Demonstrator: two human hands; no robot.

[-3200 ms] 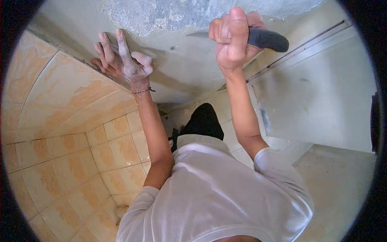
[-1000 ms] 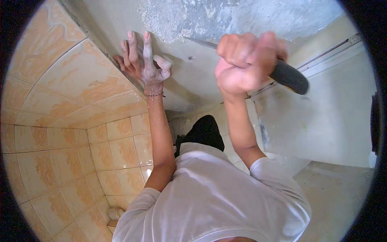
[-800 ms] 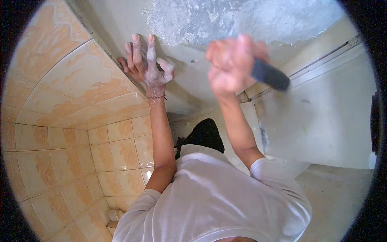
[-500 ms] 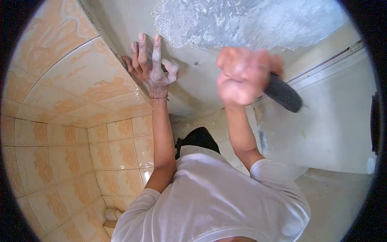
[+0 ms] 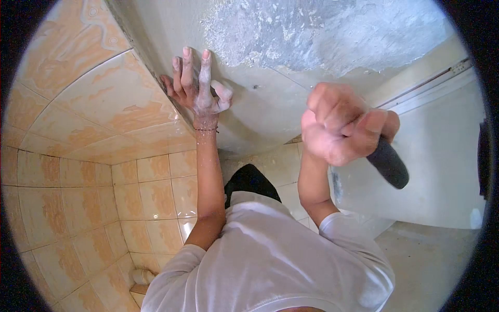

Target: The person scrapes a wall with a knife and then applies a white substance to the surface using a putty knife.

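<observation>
Sticking out below the right fist, the dark-handled tool is gripped with its butt end toward the wearer and a thin line, probably its blade, reaching from the fist's far side toward the rough patch ahead; whether its tip touches the wall I cannot tell. The right hand is closed tightly about the handle, slightly blurred, a hold that would suit firm force. Forward and to its left, the left hand is spread, thumb bent, fingers whitened, resting against the grey wall beside the tiled edge, presumably to brace the body. No finger there pinches anything. A thin bracelet circles that wrist. Left of this hand run orange-patterned tiles; right of the right hand stands a pale panel. As for containers, I can make out none near either hand; a small pale fitting, well behind the left hand, is too small to identify.
</observation>
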